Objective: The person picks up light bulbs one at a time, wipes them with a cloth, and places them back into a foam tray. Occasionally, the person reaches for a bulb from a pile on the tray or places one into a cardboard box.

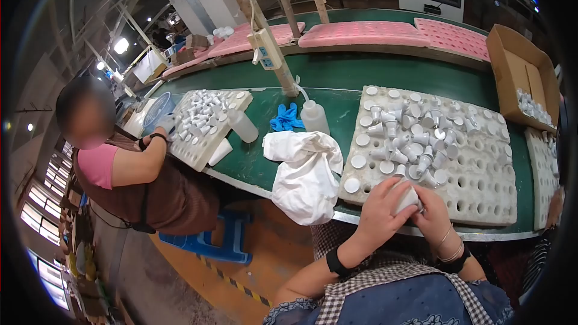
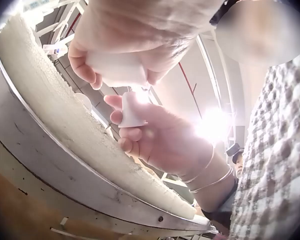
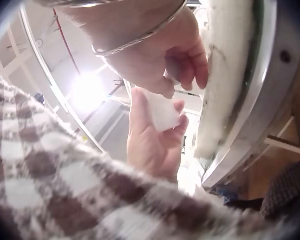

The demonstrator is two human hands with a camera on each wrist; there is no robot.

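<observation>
My left hand [image 1: 380,213] has its fingers curled round a smooth white piece [image 1: 406,198], close above the near edge of the grey perforated slab [image 1: 489,209]. Beside it, my right hand [image 1: 432,212] holds a small white cup-shaped piece [image 2: 133,110] between thumb and fingers, seen in the left wrist view. There the white piece [image 2: 117,69] in the left hand [image 2: 140,25] is just above the cup. In the right wrist view the right hand [image 3: 145,55] largely hides the cup. Many silver-white cups [image 1: 400,142] lie heaped on the slab.
A white cloth [image 1: 306,174], a blue glove [image 1: 286,118] and a white bottle [image 1: 314,118] are left of the slab. A cardboard box [image 1: 522,63] stands behind right. Another person [image 1: 129,168] works at a second slab [image 1: 208,138] on the left. Pink trays [image 1: 364,34] line the back.
</observation>
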